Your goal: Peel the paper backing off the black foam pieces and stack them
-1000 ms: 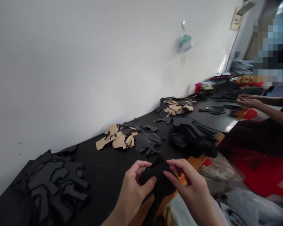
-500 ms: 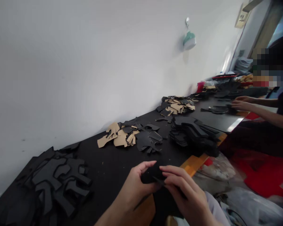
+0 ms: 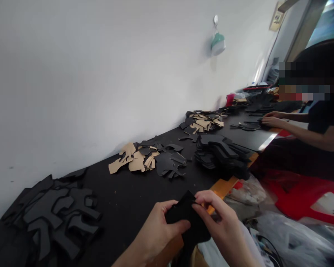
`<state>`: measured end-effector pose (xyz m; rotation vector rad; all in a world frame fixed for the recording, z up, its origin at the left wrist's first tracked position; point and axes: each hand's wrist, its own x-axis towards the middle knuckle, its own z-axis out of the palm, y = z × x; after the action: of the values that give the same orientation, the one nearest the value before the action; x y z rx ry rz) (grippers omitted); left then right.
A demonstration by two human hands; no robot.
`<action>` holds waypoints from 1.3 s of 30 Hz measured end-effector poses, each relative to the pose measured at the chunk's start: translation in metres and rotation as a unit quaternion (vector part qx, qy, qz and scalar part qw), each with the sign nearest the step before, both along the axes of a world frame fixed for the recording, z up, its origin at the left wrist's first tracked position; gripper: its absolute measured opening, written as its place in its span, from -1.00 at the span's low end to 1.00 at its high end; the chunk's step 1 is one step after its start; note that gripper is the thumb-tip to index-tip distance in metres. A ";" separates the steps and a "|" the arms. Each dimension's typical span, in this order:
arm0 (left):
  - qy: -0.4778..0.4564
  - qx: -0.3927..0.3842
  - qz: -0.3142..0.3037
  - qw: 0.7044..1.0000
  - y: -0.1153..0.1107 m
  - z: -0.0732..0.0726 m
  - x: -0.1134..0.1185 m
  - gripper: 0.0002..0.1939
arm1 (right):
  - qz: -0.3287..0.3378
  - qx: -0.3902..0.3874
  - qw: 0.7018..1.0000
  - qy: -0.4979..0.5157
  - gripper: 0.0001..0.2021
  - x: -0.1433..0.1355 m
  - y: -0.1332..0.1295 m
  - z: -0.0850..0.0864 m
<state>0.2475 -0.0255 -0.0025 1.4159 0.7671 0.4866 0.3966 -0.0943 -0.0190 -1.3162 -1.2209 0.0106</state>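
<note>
A black sheet piece (image 3: 187, 217), looking like cut foam or fabric, is held up between both hands at the table's front edge. My left hand (image 3: 163, 226) grips its left side, thumb lying across the near face. At the upper right edge, my right hand (image 3: 218, 217) pinches the piece between thumb and fingers. Left of my hands lies a heap of dark grey cut foam pieces (image 3: 48, 207). Beyond the hands is a pile of tan backing scraps (image 3: 137, 161) mixed with black offcuts (image 3: 169, 163). A thick stack of black cut pieces (image 3: 218, 148) stands to the right.
The black table (image 3: 122, 204) runs along a white wall. Farther off lies another scrap pile (image 3: 203, 122). A co-worker's hands (image 3: 272, 118) handle dark pieces at the far right. Below the table edge are plastic bags (image 3: 297, 233) and a red chair (image 3: 289, 196).
The black piece has turned so its broad face shows. My right hand has shifted to its upper edge, and my left thumb now lies over it. The view has swung slightly right.
</note>
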 end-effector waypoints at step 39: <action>0.042 -0.058 -0.031 0.997 -0.014 0.021 0.009 -0.78 | 0.052 -0.080 0.994 0.061 -0.87 0.005 0.003 -0.012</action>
<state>0.2565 -0.0394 0.0187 1.3538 0.8042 0.3317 0.4018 -0.0917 -0.0314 -1.3669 -1.2026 0.2651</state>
